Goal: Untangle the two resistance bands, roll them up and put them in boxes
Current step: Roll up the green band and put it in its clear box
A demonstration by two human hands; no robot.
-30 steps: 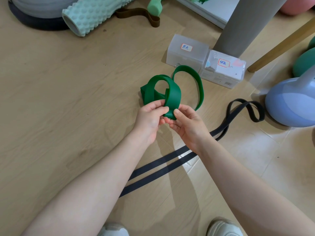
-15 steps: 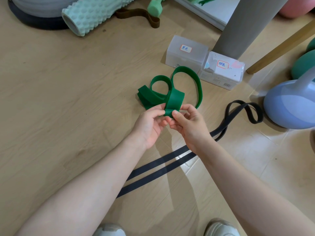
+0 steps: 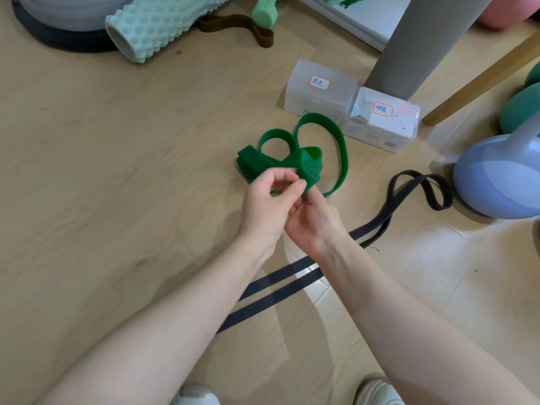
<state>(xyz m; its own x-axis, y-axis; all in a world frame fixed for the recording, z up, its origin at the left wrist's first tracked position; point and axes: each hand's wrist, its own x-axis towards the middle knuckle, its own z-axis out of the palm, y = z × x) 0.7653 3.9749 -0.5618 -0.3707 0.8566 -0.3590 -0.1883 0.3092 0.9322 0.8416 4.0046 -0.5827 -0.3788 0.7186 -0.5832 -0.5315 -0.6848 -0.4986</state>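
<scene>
The green resistance band [image 3: 340, 147] lies in loose loops on the wooden floor, with one end folded into a short roll between my hands. My left hand [image 3: 267, 203] pinches that rolled end with thumb and forefinger. My right hand [image 3: 314, 220] grips it from below, its fingers mostly hidden behind the left hand. The black resistance band [image 3: 292, 280] lies apart from the green one, stretched flat under my forearms, its far loop near the kettlebell. Two translucent labelled boxes [image 3: 320, 92] [image 3: 382, 121] stand side by side just beyond the green band, lids closed.
A lilac kettlebell [image 3: 499, 176] sits at the right. A grey post [image 3: 420, 42] and a wooden leg [image 3: 479, 77] rise behind the boxes. A mint foam roller [image 3: 157, 24], a brown band [image 3: 236, 24] and a mint dumbbell [image 3: 264, 10] lie at the back. My shoes show at the bottom edge.
The tall green loop held up between my hands has been folded down into a tighter roll. My left hand has shifted over the right, and both moved slightly toward me.
</scene>
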